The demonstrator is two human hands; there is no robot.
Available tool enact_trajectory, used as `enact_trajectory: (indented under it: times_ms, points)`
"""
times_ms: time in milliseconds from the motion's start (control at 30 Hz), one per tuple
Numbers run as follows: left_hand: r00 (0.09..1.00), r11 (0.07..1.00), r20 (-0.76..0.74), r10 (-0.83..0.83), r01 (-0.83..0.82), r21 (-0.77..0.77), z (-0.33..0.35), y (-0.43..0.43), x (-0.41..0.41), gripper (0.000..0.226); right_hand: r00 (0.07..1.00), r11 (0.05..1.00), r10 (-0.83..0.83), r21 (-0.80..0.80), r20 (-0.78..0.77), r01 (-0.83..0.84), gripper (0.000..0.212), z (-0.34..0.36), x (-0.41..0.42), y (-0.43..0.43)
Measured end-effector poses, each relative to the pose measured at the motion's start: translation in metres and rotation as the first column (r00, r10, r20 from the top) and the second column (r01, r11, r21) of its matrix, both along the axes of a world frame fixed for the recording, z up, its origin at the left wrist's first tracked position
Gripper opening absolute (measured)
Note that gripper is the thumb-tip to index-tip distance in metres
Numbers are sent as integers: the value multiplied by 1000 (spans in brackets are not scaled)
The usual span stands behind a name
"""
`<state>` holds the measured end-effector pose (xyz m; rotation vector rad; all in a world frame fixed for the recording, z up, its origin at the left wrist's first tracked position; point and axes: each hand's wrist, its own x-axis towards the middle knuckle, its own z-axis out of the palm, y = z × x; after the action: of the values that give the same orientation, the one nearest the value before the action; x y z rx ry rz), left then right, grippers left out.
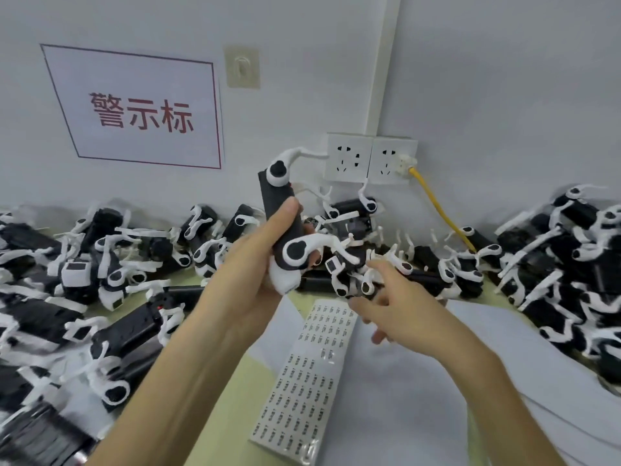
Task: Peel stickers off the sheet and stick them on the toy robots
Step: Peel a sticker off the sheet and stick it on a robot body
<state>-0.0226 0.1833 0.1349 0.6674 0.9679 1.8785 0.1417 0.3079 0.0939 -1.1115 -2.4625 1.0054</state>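
My left hand grips a black-and-white toy robot dog held upright above the table, its white legs sticking out to the right. My right hand hovers just right of the toy and above the top end of the sticker sheet, fingers loosely curled; I cannot tell whether a sticker sits on a fingertip. The long white sheet lies on the table between my forearms, printed with rows of small stickers, with a bare gap partway down.
Piles of black-and-white toy robots cover the table at the left, along the wall and at the right. White paper sheets lie under my right arm. Wall sockets with a yellow cable sit behind.
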Motion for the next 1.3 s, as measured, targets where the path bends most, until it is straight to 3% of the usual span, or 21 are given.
enact_trajectory:
  times_ms: [100, 233, 367, 467, 600, 767, 933, 1133, 1300]
  points:
    - [1000, 1000, 13, 22, -22, 5, 9, -7, -5, 18, 997, 982, -2, -186, 80, 17, 74, -25, 3, -11]
    - [994, 993, -26, 102, -101, 61, 11, -17, -13, 15, 994, 961, -3, -274, -109, -28, 83, -49, -9, -33]
    - [991, 996, -105, 80, -74, 56, 15, -24, -18, 17, 951, 988, -98, -145, -293, 57, 48, -30, -16, -32]
    - [988, 999, -150, 44, -45, -1, 14, -21, -20, 18, 887, 998, -59, -30, -457, 51, 49, 1, -12, -23]
    - [992, 992, -116, -55, 40, -122, 12, -7, -19, 5, 768, 990, 118, 135, -630, -41, 55, 31, -5, -23]
    - [941, 938, -169, -293, 249, -241, 3, -14, -25, 32, 742, 981, 161, 191, -651, -45, 61, 37, -9, -22]
    - [946, 949, -196, -258, 210, -237, 3, -10, -27, 32, 780, 981, 168, 176, -603, -75, 61, 34, -12, -21]
    - [958, 958, -135, -252, 227, -174, 12, -12, -17, 13, 801, 958, 149, 285, -580, 28, 46, 33, -17, -24]
    - [976, 971, -95, -197, 180, -160, 16, -14, -12, 26, 787, 916, 159, 386, -596, 108, 49, 33, -18, -26]
